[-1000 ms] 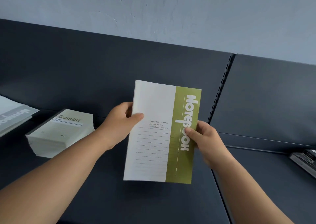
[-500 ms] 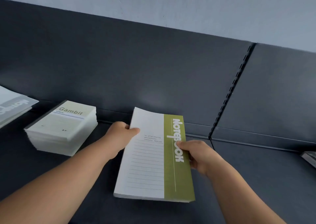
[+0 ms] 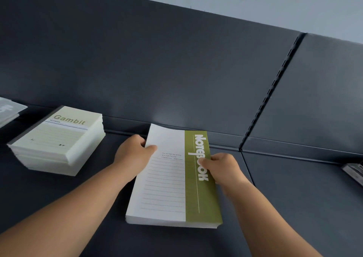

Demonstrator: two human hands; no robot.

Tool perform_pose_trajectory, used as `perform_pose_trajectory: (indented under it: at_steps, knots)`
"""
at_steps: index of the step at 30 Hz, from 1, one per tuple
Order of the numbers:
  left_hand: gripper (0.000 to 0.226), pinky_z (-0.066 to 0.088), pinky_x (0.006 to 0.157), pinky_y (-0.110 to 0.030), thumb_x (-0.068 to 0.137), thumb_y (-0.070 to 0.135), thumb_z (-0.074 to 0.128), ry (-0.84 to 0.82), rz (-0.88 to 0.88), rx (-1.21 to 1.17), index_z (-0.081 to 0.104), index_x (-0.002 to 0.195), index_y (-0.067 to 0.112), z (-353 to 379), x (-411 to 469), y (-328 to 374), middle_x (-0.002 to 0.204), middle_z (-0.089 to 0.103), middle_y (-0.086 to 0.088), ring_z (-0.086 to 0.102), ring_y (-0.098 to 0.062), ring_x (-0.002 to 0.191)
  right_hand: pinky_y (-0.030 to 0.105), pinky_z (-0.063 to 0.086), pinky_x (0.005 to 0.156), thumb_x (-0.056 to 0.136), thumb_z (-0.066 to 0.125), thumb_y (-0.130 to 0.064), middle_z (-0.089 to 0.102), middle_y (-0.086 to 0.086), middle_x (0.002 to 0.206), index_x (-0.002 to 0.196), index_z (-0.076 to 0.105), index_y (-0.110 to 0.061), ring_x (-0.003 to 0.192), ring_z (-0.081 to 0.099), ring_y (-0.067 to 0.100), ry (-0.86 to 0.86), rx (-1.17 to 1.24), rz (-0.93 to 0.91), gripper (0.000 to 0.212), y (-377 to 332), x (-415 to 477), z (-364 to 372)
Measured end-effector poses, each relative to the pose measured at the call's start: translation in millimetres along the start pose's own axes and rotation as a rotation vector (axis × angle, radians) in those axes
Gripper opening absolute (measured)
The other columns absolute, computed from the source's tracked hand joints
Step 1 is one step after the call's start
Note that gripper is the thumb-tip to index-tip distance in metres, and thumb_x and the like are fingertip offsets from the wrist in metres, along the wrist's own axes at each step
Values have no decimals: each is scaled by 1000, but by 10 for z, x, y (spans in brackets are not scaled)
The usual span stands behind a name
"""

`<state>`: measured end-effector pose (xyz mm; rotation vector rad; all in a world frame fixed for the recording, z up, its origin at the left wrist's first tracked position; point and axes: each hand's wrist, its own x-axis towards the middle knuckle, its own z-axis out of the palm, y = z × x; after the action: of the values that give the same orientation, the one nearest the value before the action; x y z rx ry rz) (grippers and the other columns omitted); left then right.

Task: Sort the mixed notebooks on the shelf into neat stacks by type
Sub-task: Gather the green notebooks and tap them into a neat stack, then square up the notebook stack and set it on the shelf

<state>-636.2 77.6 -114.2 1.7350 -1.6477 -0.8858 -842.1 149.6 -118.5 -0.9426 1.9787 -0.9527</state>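
Both hands are clamped on a slim stack of white paper-covered notebooks with an olive-green spine band (image 3: pixel 169 188), held low over the middle of the dark grey metal shelf (image 3: pixel 294 197), just right of the squared pile of cream "Gambit" notebooks (image 3: pixel 59 139). The left hand (image 3: pixel 135 152) pinches the white long edge, thumb on top and fingers curled beneath, and the right hand (image 3: pixel 222 168) grips the green side likewise. The stack looks light but floppy, and its smooth covers would probably slide, so gripping both long edges seems the safest hold.
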Motion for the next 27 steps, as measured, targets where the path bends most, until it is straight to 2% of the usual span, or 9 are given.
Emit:
perform_pose_trajectory:
  at_steps: [3, 6, 8, 10, 15, 18, 21, 24, 27]
  knots:
    - [20, 42, 60, -29, 86, 33, 63, 12, 14, 44, 55, 91, 15, 6, 4, 11, 78, 59, 4, 55, -13, 71, 38, 52, 67, 83, 69, -28, 73, 18, 90, 96, 66, 7, 65, 61, 23, 51, -76, -29, 38, -12, -30, 43]
    - [21, 38, 55, -27, 87, 33, 61, 22, 28, 80, 56, 93, 12, 19, 9, 15, 77, 58, 3, 53, -12, 67, 41, 58, 76, 84, 69, -30, 74, 15, 92, 99, 68, 2, 76, 71, 29, 98, -147, -67, 36, -50, -89, 57]
    - [23, 37, 54, -27, 88, 32, 60, 24, 34, 92, 56, 93, 10, 30, 18, 18, 77, 58, 1, 53, -14, 67, 44, 57, 84, 86, 68, -30, 73, 15, 100, 108, 66, -1, 93, 70, 31, 137, -202, -74, 36, -86, -132, 61]
    - [24, 38, 55, -28, 88, 33, 59, 13, 32, 107, 56, 95, 10, 32, 29, 28, 78, 58, 1, 53, -16, 68, 45, 55, 88, 87, 68, -29, 70, 17, 109, 117, 60, 1, 101, 68, 32, 153, -220, -62, 43, -104, -145, 69]
    - [29, 44, 64, -31, 86, 36, 60, -36, 6, 66, 56, 96, 9, 6, 71, -8, 86, 63, -3, 57, -20, 73, 41, 56, 90, 85, 68, -39, 70, 3, 117, 134, 55, -13, 100, 69, 21, 107, -174, -26, 56, -64, -133, 84]
    - [42, 46, 65, -31, 87, 42, 58, -98, -27, -46, 56, 116, 12, -40, 39, -27, 97, 63, -1, 60, -19, 82, 41, 55, 92, 87, 65, -43, 69, 2, 118, 136, 53, -13, 101, 68, 20, 95, -167, -13, 59, -93, -161, 71]
    - [61, 43, 79, -31, 91, 45, 53, -141, 27, -6, 39, 141, 14, -105, -36, -13, 123, 56, -2, 56, -21, 104, 36, 52, 89, 92, 58, -44, 63, 3, 124, 141, 45, -12, 100, 62, 17, 126, -229, -44, 59, -186, -245, 86]
    - [58, 38, 92, -33, 93, 42, 52, -84, 212, 139, 37, 141, 13, -230, -129, 19, 142, 45, -5, 45, -25, 126, 34, 49, 80, 94, 54, -43, 60, 2, 124, 139, 44, -18, 96, 57, 18, 200, -396, -131, 53, -303, -355, 152]
    - [55, 36, 100, -35, 94, 39, 53, -43, 386, 239, 38, 139, 13, -393, -188, 6, 145, 41, -4, 38, -25, 133, 45, 49, 95, 91, 55, -43, 54, 3, 133, 137, 46, -22, 115, 56, 30, 254, -510, -203, 51, -429, -504, 295]
